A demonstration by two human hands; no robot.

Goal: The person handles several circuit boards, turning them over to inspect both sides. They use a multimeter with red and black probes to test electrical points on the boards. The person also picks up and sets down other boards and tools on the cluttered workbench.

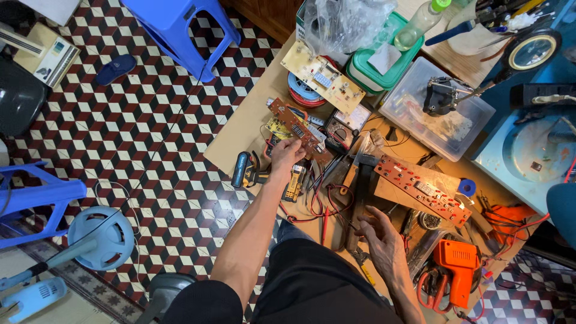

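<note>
My left hand (pixel 287 153) is stretched out over the workbench, fingers closed on the near end of a long brown circuit board (pixel 298 128) with a small dark display. Under it lie a yellow board and tangled red and black wires. My right hand (pixel 380 236) hovers open, palm down, near the table's front edge, just below a dark block-shaped tool (pixel 363 186). A second, reddish circuit board (pixel 423 189) with rows of holes lies to the right of that tool.
An orange heat gun (pixel 456 267) lies at the front right. A multimeter (pixel 343 131), pale circuit board (pixel 322 77), green-lidded box (pixel 384 60) and clear plastic tub (pixel 441 111) fill the back. Blue stools (pixel 180 30) and a fan (pixel 99 237) stand on the tiled floor.
</note>
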